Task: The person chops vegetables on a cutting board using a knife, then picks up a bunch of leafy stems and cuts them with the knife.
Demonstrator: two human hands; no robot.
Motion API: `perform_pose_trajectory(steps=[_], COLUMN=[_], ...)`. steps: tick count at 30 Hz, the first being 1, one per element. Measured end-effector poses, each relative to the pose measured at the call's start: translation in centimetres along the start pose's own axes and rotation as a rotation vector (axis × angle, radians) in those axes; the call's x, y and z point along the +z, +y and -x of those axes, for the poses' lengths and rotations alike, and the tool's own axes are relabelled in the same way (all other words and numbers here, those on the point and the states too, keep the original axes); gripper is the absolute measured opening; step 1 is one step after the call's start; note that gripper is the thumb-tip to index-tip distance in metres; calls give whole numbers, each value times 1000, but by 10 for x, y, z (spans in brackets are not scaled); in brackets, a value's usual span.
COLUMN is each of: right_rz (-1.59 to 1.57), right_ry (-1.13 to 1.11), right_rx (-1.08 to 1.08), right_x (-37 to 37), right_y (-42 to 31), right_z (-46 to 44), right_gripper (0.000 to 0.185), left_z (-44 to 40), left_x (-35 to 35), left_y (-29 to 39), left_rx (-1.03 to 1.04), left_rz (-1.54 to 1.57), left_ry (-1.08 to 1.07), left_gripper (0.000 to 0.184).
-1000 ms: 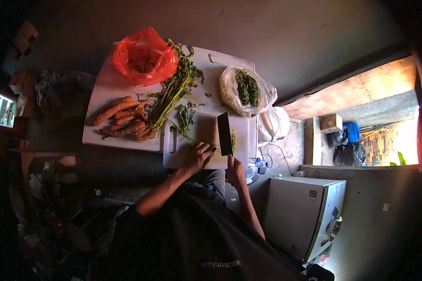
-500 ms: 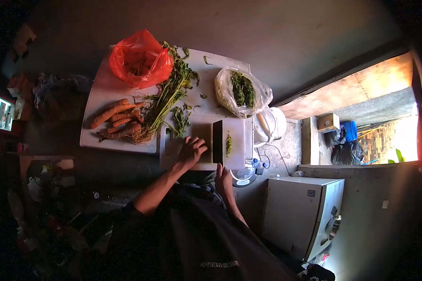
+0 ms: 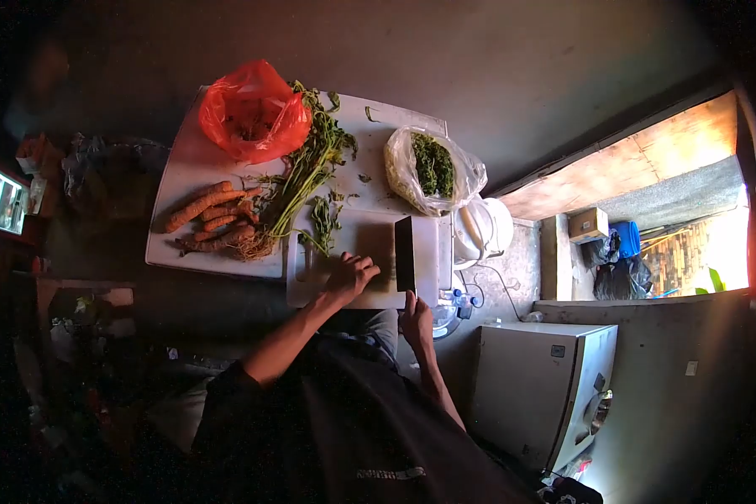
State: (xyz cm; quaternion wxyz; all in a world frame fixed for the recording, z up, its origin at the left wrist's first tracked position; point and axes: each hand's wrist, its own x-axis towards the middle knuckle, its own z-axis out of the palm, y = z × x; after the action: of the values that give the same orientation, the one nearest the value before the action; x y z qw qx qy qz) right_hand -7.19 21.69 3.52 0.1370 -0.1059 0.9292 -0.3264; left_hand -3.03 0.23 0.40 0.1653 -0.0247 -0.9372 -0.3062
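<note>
The right hand [image 3: 416,321] is closed round the handle of a knife [image 3: 405,254], its broad dark blade over the cutting board [image 3: 426,252] and pointing away from the body; whether the edge touches the board I cannot tell. The knife looks stiff and probably weighty toward the blade, so the handle, close up to the blade, seems the place to hold it. The left hand [image 3: 353,279] is over the board near the blade, fingers bent; whether anything is pinched under them I cannot tell. Beyond it, a leafy sprig [image 3: 324,223] lies partly on the board, likely light, limp and easily bruised, best taken by its stem. Farther out on the table [image 3: 378,147], the long greens [image 3: 315,168] should be springy in the stalks and soft in the leaves, the carrots [image 3: 214,214] hard and firm, and the clear bag [image 3: 399,181] thin and slippery, better held by its rim
</note>
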Motion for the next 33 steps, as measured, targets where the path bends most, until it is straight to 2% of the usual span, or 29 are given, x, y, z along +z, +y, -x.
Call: perform_pose_trajectory(steps=[1,4,8,13,20,21,22,23,25,29,31,33], right_rz=[0,-57,-68,-31,2,0,22,43,53,43,47,53], right_ry=[2,17,-15,-4,-82,-83,-74,-65,-69,-60,-58,-53], right_rx=[-3,34,16,7,38,38,45,50,43,25,39,57], right_x=[0,-8,-14,-14,-12,-12,-11,-11,-9,0,4,7], right_y=[-2,-15,-21,-28,-29,-30,-31,-32,-33,-30,-31,-36], right_z=[-1,5,16,26,28,27,27,26,25,21,17,12], right_gripper=[43,45,49,52,49,49,50,51,51,51,50,49], left_z=[-1,-3,4,13,14,11,8,8,7,10,10,11], left_x=[0,7,20,38,38,31,25,19,9,7,6,12], left_y=[1,4,3,-3,-7,-5,-3,0,7,9,11,9], left_rx=[-22,14,14,-77,19,18,18,17,-72,-96,-5,-3], left_rz=[-40,-140,-97,-73,-137,-84,-32,-33,14,55,-81,-80], left_ry=[-47,-11,-12,-126,-56,-91,-126,-127,-173,-137,-101,-86], left_gripper=[19,20,24,33,29,34,49,49,64,62,24,25])
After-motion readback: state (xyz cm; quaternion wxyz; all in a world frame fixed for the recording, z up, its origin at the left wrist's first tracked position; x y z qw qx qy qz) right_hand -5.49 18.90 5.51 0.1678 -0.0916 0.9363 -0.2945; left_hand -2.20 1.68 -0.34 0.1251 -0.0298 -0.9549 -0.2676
